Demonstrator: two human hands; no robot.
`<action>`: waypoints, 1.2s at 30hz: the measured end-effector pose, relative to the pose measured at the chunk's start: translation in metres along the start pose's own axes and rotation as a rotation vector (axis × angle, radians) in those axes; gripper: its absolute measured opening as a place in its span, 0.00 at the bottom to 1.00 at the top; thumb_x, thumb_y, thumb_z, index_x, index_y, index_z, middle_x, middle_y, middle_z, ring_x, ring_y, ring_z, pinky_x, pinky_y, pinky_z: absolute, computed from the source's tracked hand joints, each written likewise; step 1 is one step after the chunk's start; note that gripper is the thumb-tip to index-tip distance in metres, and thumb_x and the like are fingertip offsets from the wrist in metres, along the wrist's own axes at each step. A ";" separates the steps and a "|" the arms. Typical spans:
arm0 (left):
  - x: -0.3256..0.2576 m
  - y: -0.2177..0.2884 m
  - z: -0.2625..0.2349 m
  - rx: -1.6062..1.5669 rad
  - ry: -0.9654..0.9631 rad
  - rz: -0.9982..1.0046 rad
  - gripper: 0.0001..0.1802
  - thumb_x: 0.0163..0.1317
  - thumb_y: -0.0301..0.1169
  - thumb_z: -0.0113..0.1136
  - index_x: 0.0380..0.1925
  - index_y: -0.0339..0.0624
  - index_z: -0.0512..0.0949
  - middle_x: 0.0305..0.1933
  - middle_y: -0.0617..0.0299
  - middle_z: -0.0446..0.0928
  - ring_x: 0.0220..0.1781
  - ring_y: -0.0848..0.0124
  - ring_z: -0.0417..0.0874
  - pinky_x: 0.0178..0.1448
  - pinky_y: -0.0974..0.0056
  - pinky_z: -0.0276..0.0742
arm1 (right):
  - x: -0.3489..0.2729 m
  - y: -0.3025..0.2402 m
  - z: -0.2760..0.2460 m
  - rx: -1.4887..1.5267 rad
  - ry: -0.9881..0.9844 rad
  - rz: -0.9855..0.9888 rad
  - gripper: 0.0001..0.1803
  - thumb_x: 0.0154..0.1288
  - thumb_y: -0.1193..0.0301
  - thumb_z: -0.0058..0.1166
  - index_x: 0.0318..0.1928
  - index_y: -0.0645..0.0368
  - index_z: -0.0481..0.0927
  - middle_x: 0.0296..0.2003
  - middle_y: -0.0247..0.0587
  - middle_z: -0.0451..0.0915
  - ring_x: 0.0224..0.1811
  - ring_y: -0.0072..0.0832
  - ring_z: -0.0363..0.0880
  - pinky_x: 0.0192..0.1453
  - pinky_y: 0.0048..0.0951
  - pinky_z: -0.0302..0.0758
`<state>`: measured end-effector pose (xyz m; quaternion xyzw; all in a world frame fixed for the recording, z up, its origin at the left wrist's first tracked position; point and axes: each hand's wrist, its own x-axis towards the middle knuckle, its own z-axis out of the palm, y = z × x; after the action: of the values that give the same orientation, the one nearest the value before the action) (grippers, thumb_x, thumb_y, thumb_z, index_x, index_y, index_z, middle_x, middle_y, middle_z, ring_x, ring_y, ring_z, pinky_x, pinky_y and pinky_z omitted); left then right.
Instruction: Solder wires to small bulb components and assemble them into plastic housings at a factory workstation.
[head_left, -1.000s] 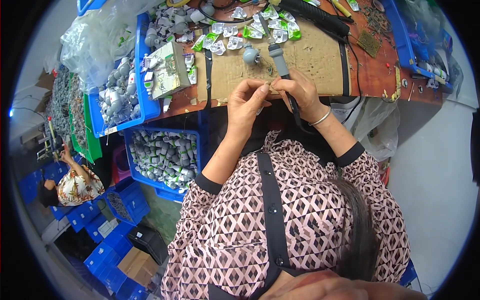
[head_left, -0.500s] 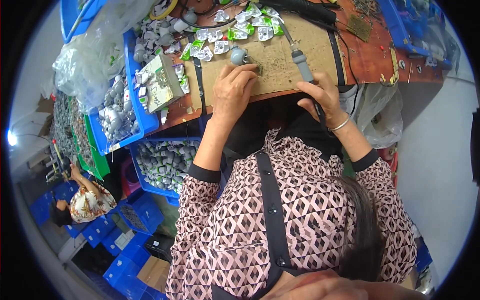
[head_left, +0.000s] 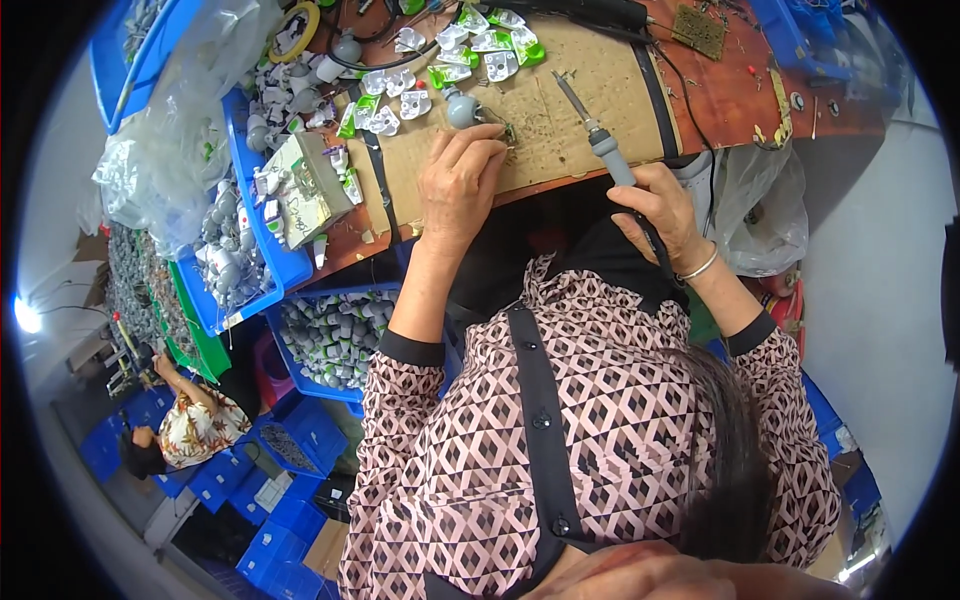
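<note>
Our right hand (head_left: 662, 215) is wrapped around the handle of an iron (head_left: 610, 155), whose metal tip points away from us over the cardboard (head_left: 545, 115). Our left hand (head_left: 458, 190) is at the cardboard's near edge, back upward, fingers curled beside a grey ball (head_left: 462, 108) with thin wires at its right side. The fingertips are partly hidden, so we cannot tell whether they pinch the wires or are free. The ball sits on the cardboard, just beyond our left knuckles and well apart from the iron's tip.

Beyond the ball we have white and green shells (head_left: 500, 66) scattered over the cardboard. The cardboard lies on a reddish surface (head_left: 745, 105), with a sponge (head_left: 698, 33) toward the far right. To our left stand a box (head_left: 328, 200) and a blue bin (head_left: 292, 266) of grey parts; a lower bin (head_left: 352, 393) holds more.
</note>
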<state>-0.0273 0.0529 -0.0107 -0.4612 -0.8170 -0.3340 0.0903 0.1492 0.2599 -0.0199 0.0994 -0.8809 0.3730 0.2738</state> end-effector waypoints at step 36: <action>0.000 0.005 0.007 -0.120 0.005 -0.184 0.03 0.53 0.21 0.64 0.27 0.39 0.80 0.43 0.61 0.86 0.43 0.61 0.81 0.50 0.60 0.75 | -0.003 -0.019 0.013 0.147 -0.072 -0.024 0.22 0.52 0.83 0.59 0.50 0.62 0.74 0.33 0.48 0.80 0.29 0.41 0.80 0.33 0.36 0.77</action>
<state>-0.0227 0.0591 -0.0137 -0.3878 -0.8344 -0.3902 0.0335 0.1537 0.2367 -0.0177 0.1432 -0.8593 0.4294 0.2384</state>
